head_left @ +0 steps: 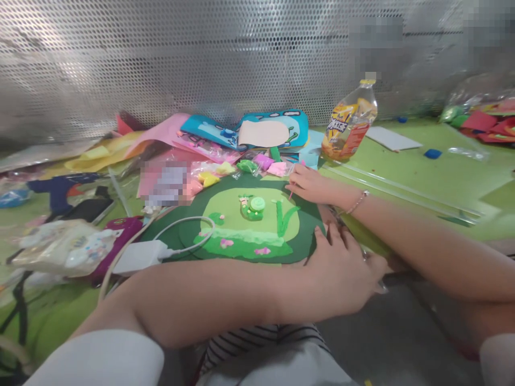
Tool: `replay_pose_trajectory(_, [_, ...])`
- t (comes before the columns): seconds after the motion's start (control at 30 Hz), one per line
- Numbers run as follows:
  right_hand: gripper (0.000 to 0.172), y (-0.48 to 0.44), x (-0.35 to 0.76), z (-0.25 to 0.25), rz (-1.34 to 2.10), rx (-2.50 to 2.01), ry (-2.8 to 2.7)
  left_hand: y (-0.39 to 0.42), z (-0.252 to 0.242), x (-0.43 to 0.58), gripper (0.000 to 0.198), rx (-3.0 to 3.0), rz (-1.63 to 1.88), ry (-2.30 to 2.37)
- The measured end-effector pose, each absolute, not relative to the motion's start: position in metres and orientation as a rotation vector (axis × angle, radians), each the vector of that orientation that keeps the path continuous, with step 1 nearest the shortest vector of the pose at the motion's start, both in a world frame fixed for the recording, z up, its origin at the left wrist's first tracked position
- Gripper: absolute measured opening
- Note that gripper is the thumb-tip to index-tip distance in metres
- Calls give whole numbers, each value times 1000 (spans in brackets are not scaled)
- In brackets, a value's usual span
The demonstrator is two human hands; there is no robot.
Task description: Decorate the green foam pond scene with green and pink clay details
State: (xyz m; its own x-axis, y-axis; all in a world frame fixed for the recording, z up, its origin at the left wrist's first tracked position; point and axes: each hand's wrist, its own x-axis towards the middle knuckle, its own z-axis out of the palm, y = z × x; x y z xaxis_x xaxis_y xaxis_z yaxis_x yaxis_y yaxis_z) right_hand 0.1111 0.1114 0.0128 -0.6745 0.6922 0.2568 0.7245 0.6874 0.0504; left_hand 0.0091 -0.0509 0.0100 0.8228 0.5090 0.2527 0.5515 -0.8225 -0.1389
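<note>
A green clay picture (pixel 241 244) lies on the table before me, built on dark green sheets. Near its middle sits a raised clay snail (pixel 254 208) with a pale green spiral shell, and to its right stands a grass shape (pixel 281 222). My right hand (pixel 308 185), at the picture's upper right, pinches a thin pink stick (pixel 291 194) whose lower end points down beside the grass blades. My left hand (pixel 346 260) rests across the lower right edge of the picture with its fingers spread; it holds nothing that I can see.
Behind the picture lie bags of coloured clay (pixel 247 165) and blue cartoon sheets (pixel 209 130). A drink bottle (pixel 348 126) stands behind my right arm, near clear strips (pixel 406 190). Left are a white charger (pixel 140 256) with its cable, a phone (pixel 92 210) and a pouch (pixel 64 249).
</note>
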Motion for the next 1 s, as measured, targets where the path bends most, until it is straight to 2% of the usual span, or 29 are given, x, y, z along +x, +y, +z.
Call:
replay_pose_trajectory(0.2, [25, 118, 115, 18, -69, -1103, -2676, -53, 7, 9, 17, -2732, -311, -793])
replay_pose_trajectory(0.43, [27, 108, 107, 29, 270, -918, -2658, -53, 10, 9, 23, -2782, -268, -810])
replay_pose_trajectory(0.67, [22, 94, 100, 34, 810, -858, -2746, -52, 2, 9, 28, -2734, -378, -788])
replay_pose_trajectory(1.0, [19, 83, 99, 44, 993, -837, -2741, -51, 2, 7, 28, -2726, -385, -781])
